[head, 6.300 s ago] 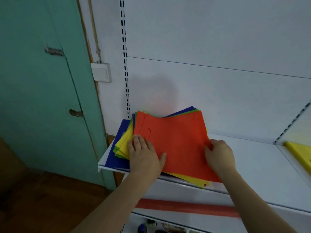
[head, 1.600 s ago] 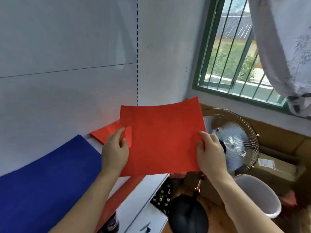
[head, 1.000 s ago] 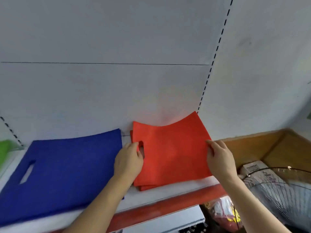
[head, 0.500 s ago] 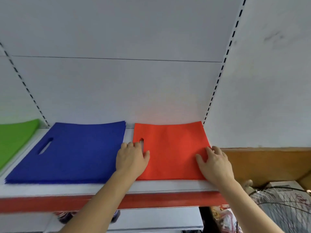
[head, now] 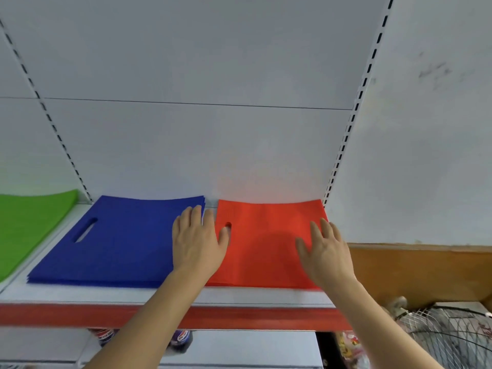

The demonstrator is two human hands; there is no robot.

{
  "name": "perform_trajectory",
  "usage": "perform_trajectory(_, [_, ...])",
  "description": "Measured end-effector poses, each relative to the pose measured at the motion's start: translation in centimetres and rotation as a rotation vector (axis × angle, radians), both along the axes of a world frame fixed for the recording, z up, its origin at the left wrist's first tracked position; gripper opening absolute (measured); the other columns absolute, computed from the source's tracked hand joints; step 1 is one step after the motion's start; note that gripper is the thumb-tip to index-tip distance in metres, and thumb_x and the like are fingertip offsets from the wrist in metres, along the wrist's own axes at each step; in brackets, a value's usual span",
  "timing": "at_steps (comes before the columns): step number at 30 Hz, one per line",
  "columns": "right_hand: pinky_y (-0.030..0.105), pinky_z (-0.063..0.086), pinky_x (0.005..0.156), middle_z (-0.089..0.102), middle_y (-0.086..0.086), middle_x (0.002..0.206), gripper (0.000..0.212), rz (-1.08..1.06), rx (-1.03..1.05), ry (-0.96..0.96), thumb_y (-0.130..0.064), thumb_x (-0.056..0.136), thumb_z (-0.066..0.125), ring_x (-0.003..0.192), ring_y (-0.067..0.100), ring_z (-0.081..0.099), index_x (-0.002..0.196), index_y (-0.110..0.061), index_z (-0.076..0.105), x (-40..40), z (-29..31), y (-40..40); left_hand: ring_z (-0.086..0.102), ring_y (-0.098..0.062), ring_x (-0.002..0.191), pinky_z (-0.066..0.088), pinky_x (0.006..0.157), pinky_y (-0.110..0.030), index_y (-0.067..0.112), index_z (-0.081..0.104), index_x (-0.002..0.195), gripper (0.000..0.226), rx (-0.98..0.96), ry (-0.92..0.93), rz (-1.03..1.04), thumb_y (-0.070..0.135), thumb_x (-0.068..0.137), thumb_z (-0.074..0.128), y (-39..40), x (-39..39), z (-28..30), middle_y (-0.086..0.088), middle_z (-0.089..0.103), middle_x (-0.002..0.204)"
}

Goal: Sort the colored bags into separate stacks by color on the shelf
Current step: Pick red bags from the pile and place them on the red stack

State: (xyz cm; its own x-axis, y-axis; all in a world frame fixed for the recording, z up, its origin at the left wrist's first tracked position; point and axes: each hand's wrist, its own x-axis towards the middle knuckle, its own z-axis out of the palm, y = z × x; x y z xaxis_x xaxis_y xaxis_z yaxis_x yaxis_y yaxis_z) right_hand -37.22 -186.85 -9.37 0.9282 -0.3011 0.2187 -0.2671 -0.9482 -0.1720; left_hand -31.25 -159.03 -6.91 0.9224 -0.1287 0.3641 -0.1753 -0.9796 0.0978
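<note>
1. The red bags (head: 269, 243) are stacked flat at the right end of the shelf (head: 165, 295), just beside the blue bags (head: 119, 241).
2. The left hand (head: 198, 243) and right hand (head: 323, 253) are laid flat, fingers straight; nothing is gripped.
3. If the hands are dragged away, the top red bag could be skewed or pulled onto the blue.
4. Green bags (head: 29, 222) lie far left; no containers are seen.

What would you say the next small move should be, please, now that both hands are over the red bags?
Probably lift both hands away. The flat red fabric bags lie square on the white shelf, apart from the blue fabric bag stack. The left hand and right hand have straight fingers and grip nothing, so this stack looks finished.
</note>
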Motion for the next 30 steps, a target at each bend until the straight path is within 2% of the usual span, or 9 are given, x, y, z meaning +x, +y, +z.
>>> perform_trajectory(3, [0.05,0.028,0.126,0.036,0.016,0.167,0.069,0.109,0.029,-0.077,-0.056,0.104,0.045,0.158,0.036,0.025,0.158,-0.012,0.045,0.4,0.4,4.8,0.019,-0.037,0.158,0.017,0.128,-0.057,0.012,0.037,0.16,0.073,0.034,0.068,0.083,0.059,0.103,0.035,3.1,-0.7,0.7,-0.017,0.03,0.168])
perform_trajectory(5, [0.052,0.029,0.125,0.037,0.017,0.166,0.069,0.2,0.03,-0.116,-0.056,0.103,0.046,0.157,0.037,0.026,0.156,-0.012,0.047,0.6,0.9,8.6,0.009,-0.036,0.161,0.013,0.129,-0.057,0.015,0.027,0.164,0.078,0.036,0.084,0.126,0.064,0.103,0.027,5.9,-1.2,1.1,-0.014,0.019,0.173])
perform_trajectory(8, [0.052,0.028,0.126,0.035,0.016,0.168,0.074,0.314,0.005,-0.145,-0.062,0.103,0.032,0.158,0.036,0.025,0.157,-0.014,0.047,1.2,2.1,15.0,0.004,-0.036,0.161,0.012,0.129,-0.055,0.017,0.023,0.166,0.08,0.003,0.085,0.176,0.067,0.103,0.023,11.2,-2.2,1.7,-0.011,0.013,0.175])
perform_trajectory(12, [0.047,0.017,0.131,0.015,0.009,0.175,0.082,0.441,-0.015,-0.108,-0.072,0.103,0.021,0.163,0.029,0.008,0.167,-0.02,0.026,2.4,3.0,24.2,0.01,-0.035,0.16,0.015,0.128,-0.054,0.018,0.029,0.164,0.08,-0.033,0.052,0.25,0.069,0.101,0.027,19.8,-4.1,2.5,-0.01,0.019,0.173])
perform_trajectory(16, [0.047,0.014,0.132,0.007,0.007,0.177,0.084,0.569,0.024,-0.103,-0.074,0.102,0.018,0.163,0.027,0.002,0.168,-0.022,0.018,2.9,3.1,34.7,0.02,-0.036,0.157,0.019,0.126,-0.055,0.018,0.039,0.159,0.077,-0.044,0.019,0.353,0.067,0.1,0.034,29.6,-6.5,2.9,-0.012,0.03,0.169])
perform_trajectory(21, [0.049,0.019,0.13,0.017,0.012,0.175,0.082,0.732,0.018,-0.093,-0.07,0.104,0.025,0.162,0.031,0.01,0.166,-0.017,0.028,2.5,2.7,47.5,0.016,-0.035,0.159,0.017,0.127,-0.056,0.018,0.036,0.161,0.079,-0.051,0.046,0.505,0.068,0.1,0.03,41.4,-10.0,1.9,-0.013,0.027,0.17])
perform_trajectory(27, [0.052,0.018,0.13,0.018,0.012,0.174,0.083,0.905,0.017,-0.072,-0.071,0.103,0.021,0.162,0.032,0.014,0.166,-0.017,0.029,4.3,2.4,61.7,0.015,-0.032,0.159,0.014,0.128,-0.054,0.02,0.032,0.162,0.077,-0.08,0.028,0.679,0.068,0.102,0.026,53.8,-11.7,1.4,-0.01,0.025,0.171])
perform_trajectory(30, [0.053,0.021,0.129,0.021,0.014,0.173,0.082,0.989,0.005,-0.067,-0.069,0.103,0.021,0.161,0.033,0.016,0.165,-0.016,0.032,5.9,2.4,68.8,0.018,-0.034,0.159,0.018,0.127,-0.055,0.02,0.035,0.161,0.078,-0.075,0.013,0.737,0.069,0.101,0.027,59.7,-11.6,1.2,-0.011,0.028,0.17])
